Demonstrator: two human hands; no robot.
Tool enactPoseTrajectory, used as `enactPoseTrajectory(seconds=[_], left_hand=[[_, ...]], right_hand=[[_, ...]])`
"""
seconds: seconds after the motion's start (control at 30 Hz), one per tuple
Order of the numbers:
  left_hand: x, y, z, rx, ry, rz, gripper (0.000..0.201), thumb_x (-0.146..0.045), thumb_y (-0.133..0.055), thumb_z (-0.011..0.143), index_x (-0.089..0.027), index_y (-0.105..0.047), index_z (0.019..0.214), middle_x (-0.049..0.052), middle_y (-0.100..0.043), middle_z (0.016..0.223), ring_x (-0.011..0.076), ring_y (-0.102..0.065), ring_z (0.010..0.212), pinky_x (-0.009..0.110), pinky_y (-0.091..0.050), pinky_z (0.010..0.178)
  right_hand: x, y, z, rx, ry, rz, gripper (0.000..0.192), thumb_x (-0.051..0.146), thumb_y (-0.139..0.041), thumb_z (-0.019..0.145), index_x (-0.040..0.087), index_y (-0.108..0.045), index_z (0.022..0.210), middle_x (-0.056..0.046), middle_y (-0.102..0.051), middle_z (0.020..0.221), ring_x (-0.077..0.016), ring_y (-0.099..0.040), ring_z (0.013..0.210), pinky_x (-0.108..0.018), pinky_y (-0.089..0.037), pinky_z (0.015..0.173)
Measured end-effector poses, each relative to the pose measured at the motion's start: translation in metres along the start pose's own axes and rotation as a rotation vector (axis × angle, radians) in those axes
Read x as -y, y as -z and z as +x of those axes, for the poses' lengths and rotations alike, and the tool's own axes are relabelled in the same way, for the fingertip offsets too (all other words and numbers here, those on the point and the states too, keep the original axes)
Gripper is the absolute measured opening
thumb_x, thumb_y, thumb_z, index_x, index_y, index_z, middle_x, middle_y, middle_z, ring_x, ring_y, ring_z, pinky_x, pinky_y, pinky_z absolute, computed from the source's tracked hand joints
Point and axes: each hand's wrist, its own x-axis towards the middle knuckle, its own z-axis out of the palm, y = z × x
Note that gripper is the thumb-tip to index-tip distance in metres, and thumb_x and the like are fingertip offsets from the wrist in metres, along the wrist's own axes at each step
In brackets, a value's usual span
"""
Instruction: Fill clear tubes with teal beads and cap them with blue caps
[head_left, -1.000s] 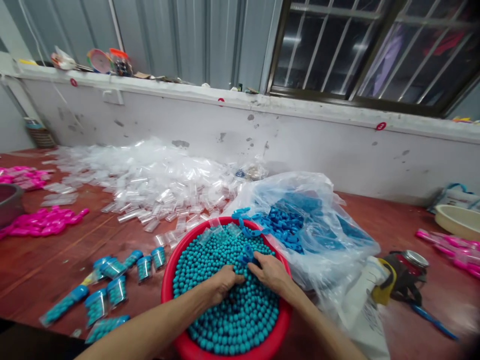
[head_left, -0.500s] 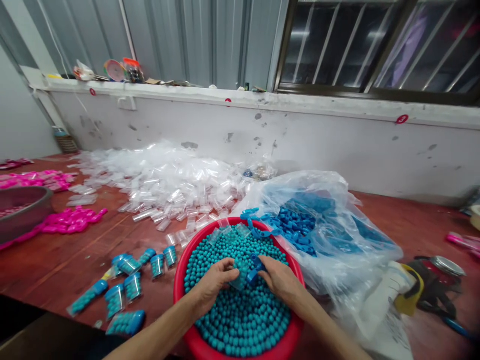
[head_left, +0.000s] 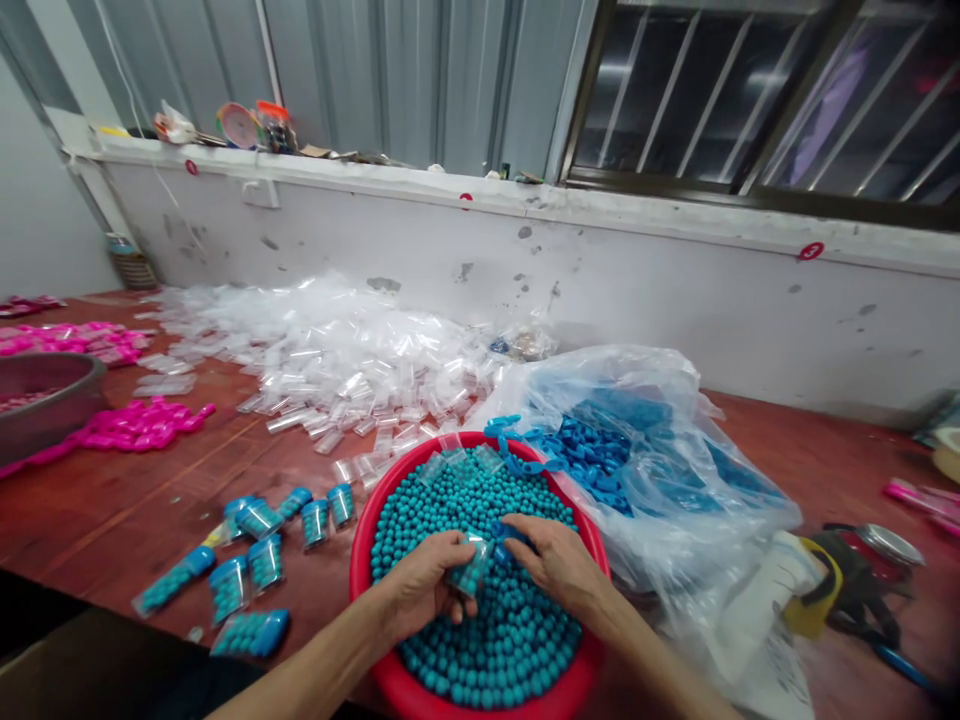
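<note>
Above a red basin (head_left: 365,545) full of turquoise beads (head_left: 480,640), my left hand (head_left: 429,580) is closed around a clear plastic container (head_left: 471,566) with turquoise beads inside. Facing it, my right hand (head_left: 559,565) pinches a blue plastic cap (head_left: 507,545), close to the container's open end; whether the two touch I cannot tell. A few empty clear containers (head_left: 450,462) lie on the beads at the basin's far side. Several filled containers with blue caps (head_left: 228,590) lie on the table to the left.
A big heap of clear containers (head_left: 352,350) spreads behind the basin. An open plastic bag (head_left: 675,440) of blue caps (head_left: 592,450) rests at its right rim. Pink caps (head_left: 146,425) and a grey basin (head_left: 82,395) are at left; a yellow-edged tool (head_left: 825,590) is at right.
My left hand has turned the container more upright, its fingers now curled beneath it. The cap in my right hand has turned and moved slightly. The view has shifted a little.
</note>
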Motion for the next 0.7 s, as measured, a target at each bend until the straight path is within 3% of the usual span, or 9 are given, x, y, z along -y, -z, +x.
enactPoseTrajectory(seconds=[0.13,0.23,0.3,0.4,0.47,0.53,0.63,0.7], left_hand=[[-0.001,-0.002,-0.005,-0.042,-0.086,0.036,0.026,-0.038,-0.055,0.070,-0.017,-0.044,0.080,-0.001,-0.057,0.061,0.0057,-0.049,0.036,0.014,-0.023,0.029],[0.000,-0.002,-0.006,-0.033,-0.107,0.031,0.025,-0.033,-0.055,0.070,-0.018,-0.043,0.085,-0.003,-0.055,0.058,0.0070,-0.050,0.039,0.013,-0.029,0.030],[0.001,-0.001,-0.006,0.017,-0.092,-0.005,0.025,-0.033,-0.054,0.070,-0.020,-0.041,0.086,-0.004,-0.054,0.056,0.0096,-0.053,0.041,0.015,-0.036,0.032],[0.003,0.001,-0.005,0.034,-0.106,-0.040,0.029,-0.034,-0.053,0.071,-0.020,-0.039,0.092,-0.004,-0.055,0.059,0.0107,-0.055,0.041,0.016,-0.037,0.031],[0.004,0.003,-0.003,-0.026,-0.136,-0.027,0.034,-0.034,-0.054,0.070,-0.019,-0.039,0.097,-0.003,-0.056,0.061,0.0090,-0.053,0.039,0.014,-0.033,0.029],[0.006,0.003,-0.002,-0.070,-0.151,-0.001,0.036,-0.034,-0.055,0.070,-0.018,-0.040,0.098,-0.003,-0.056,0.061,0.0074,-0.051,0.037,0.012,-0.030,0.028],[0.008,0.003,-0.002,-0.035,-0.154,0.037,0.036,-0.035,-0.057,0.070,-0.018,-0.041,0.097,-0.003,-0.057,0.063,0.0065,-0.051,0.038,0.011,-0.029,0.028],[0.008,0.002,-0.003,-0.016,-0.165,0.078,0.035,-0.035,-0.056,0.070,-0.019,-0.041,0.097,-0.003,-0.057,0.067,0.0060,-0.051,0.039,0.011,-0.029,0.028]], right_hand=[[-0.002,0.001,-0.001,0.073,0.005,0.236,0.026,0.029,-0.048,0.081,0.020,-0.065,0.099,-0.004,-0.067,0.092,-0.0183,-0.059,0.085,-0.026,-0.042,0.077],[0.002,0.000,-0.004,0.167,-0.034,0.342,0.027,0.030,-0.048,0.080,0.020,-0.064,0.099,0.000,-0.067,0.079,-0.0146,-0.058,0.068,-0.021,-0.042,0.062],[0.005,-0.001,-0.005,0.167,-0.059,0.292,0.026,0.030,-0.047,0.080,0.021,-0.066,0.094,0.001,-0.066,0.072,-0.0139,-0.057,0.063,-0.021,-0.039,0.057],[0.008,-0.001,-0.004,0.113,-0.056,0.165,0.024,0.032,-0.047,0.080,0.021,-0.069,0.081,0.000,-0.066,0.072,-0.0154,-0.057,0.069,-0.022,-0.038,0.063],[0.008,-0.002,-0.002,0.138,-0.036,0.187,0.020,0.030,-0.053,0.076,0.022,-0.067,0.088,0.000,-0.065,0.078,-0.0157,-0.056,0.073,-0.022,-0.038,0.067],[0.008,-0.003,-0.001,0.234,0.016,0.303,0.028,0.021,-0.056,0.071,0.022,-0.063,0.098,0.001,-0.063,0.082,-0.0135,-0.054,0.071,-0.020,-0.039,0.065],[0.007,-0.006,-0.002,0.386,0.034,0.512,0.032,0.012,-0.048,0.072,0.023,-0.060,0.100,0.005,-0.055,0.068,-0.0083,-0.044,0.054,-0.016,-0.035,0.050],[0.006,-0.007,-0.003,0.384,-0.018,0.590,0.028,0.015,-0.047,0.075,0.022,-0.060,0.098,0.007,-0.046,0.058,-0.0069,-0.036,0.046,-0.016,-0.029,0.042]])
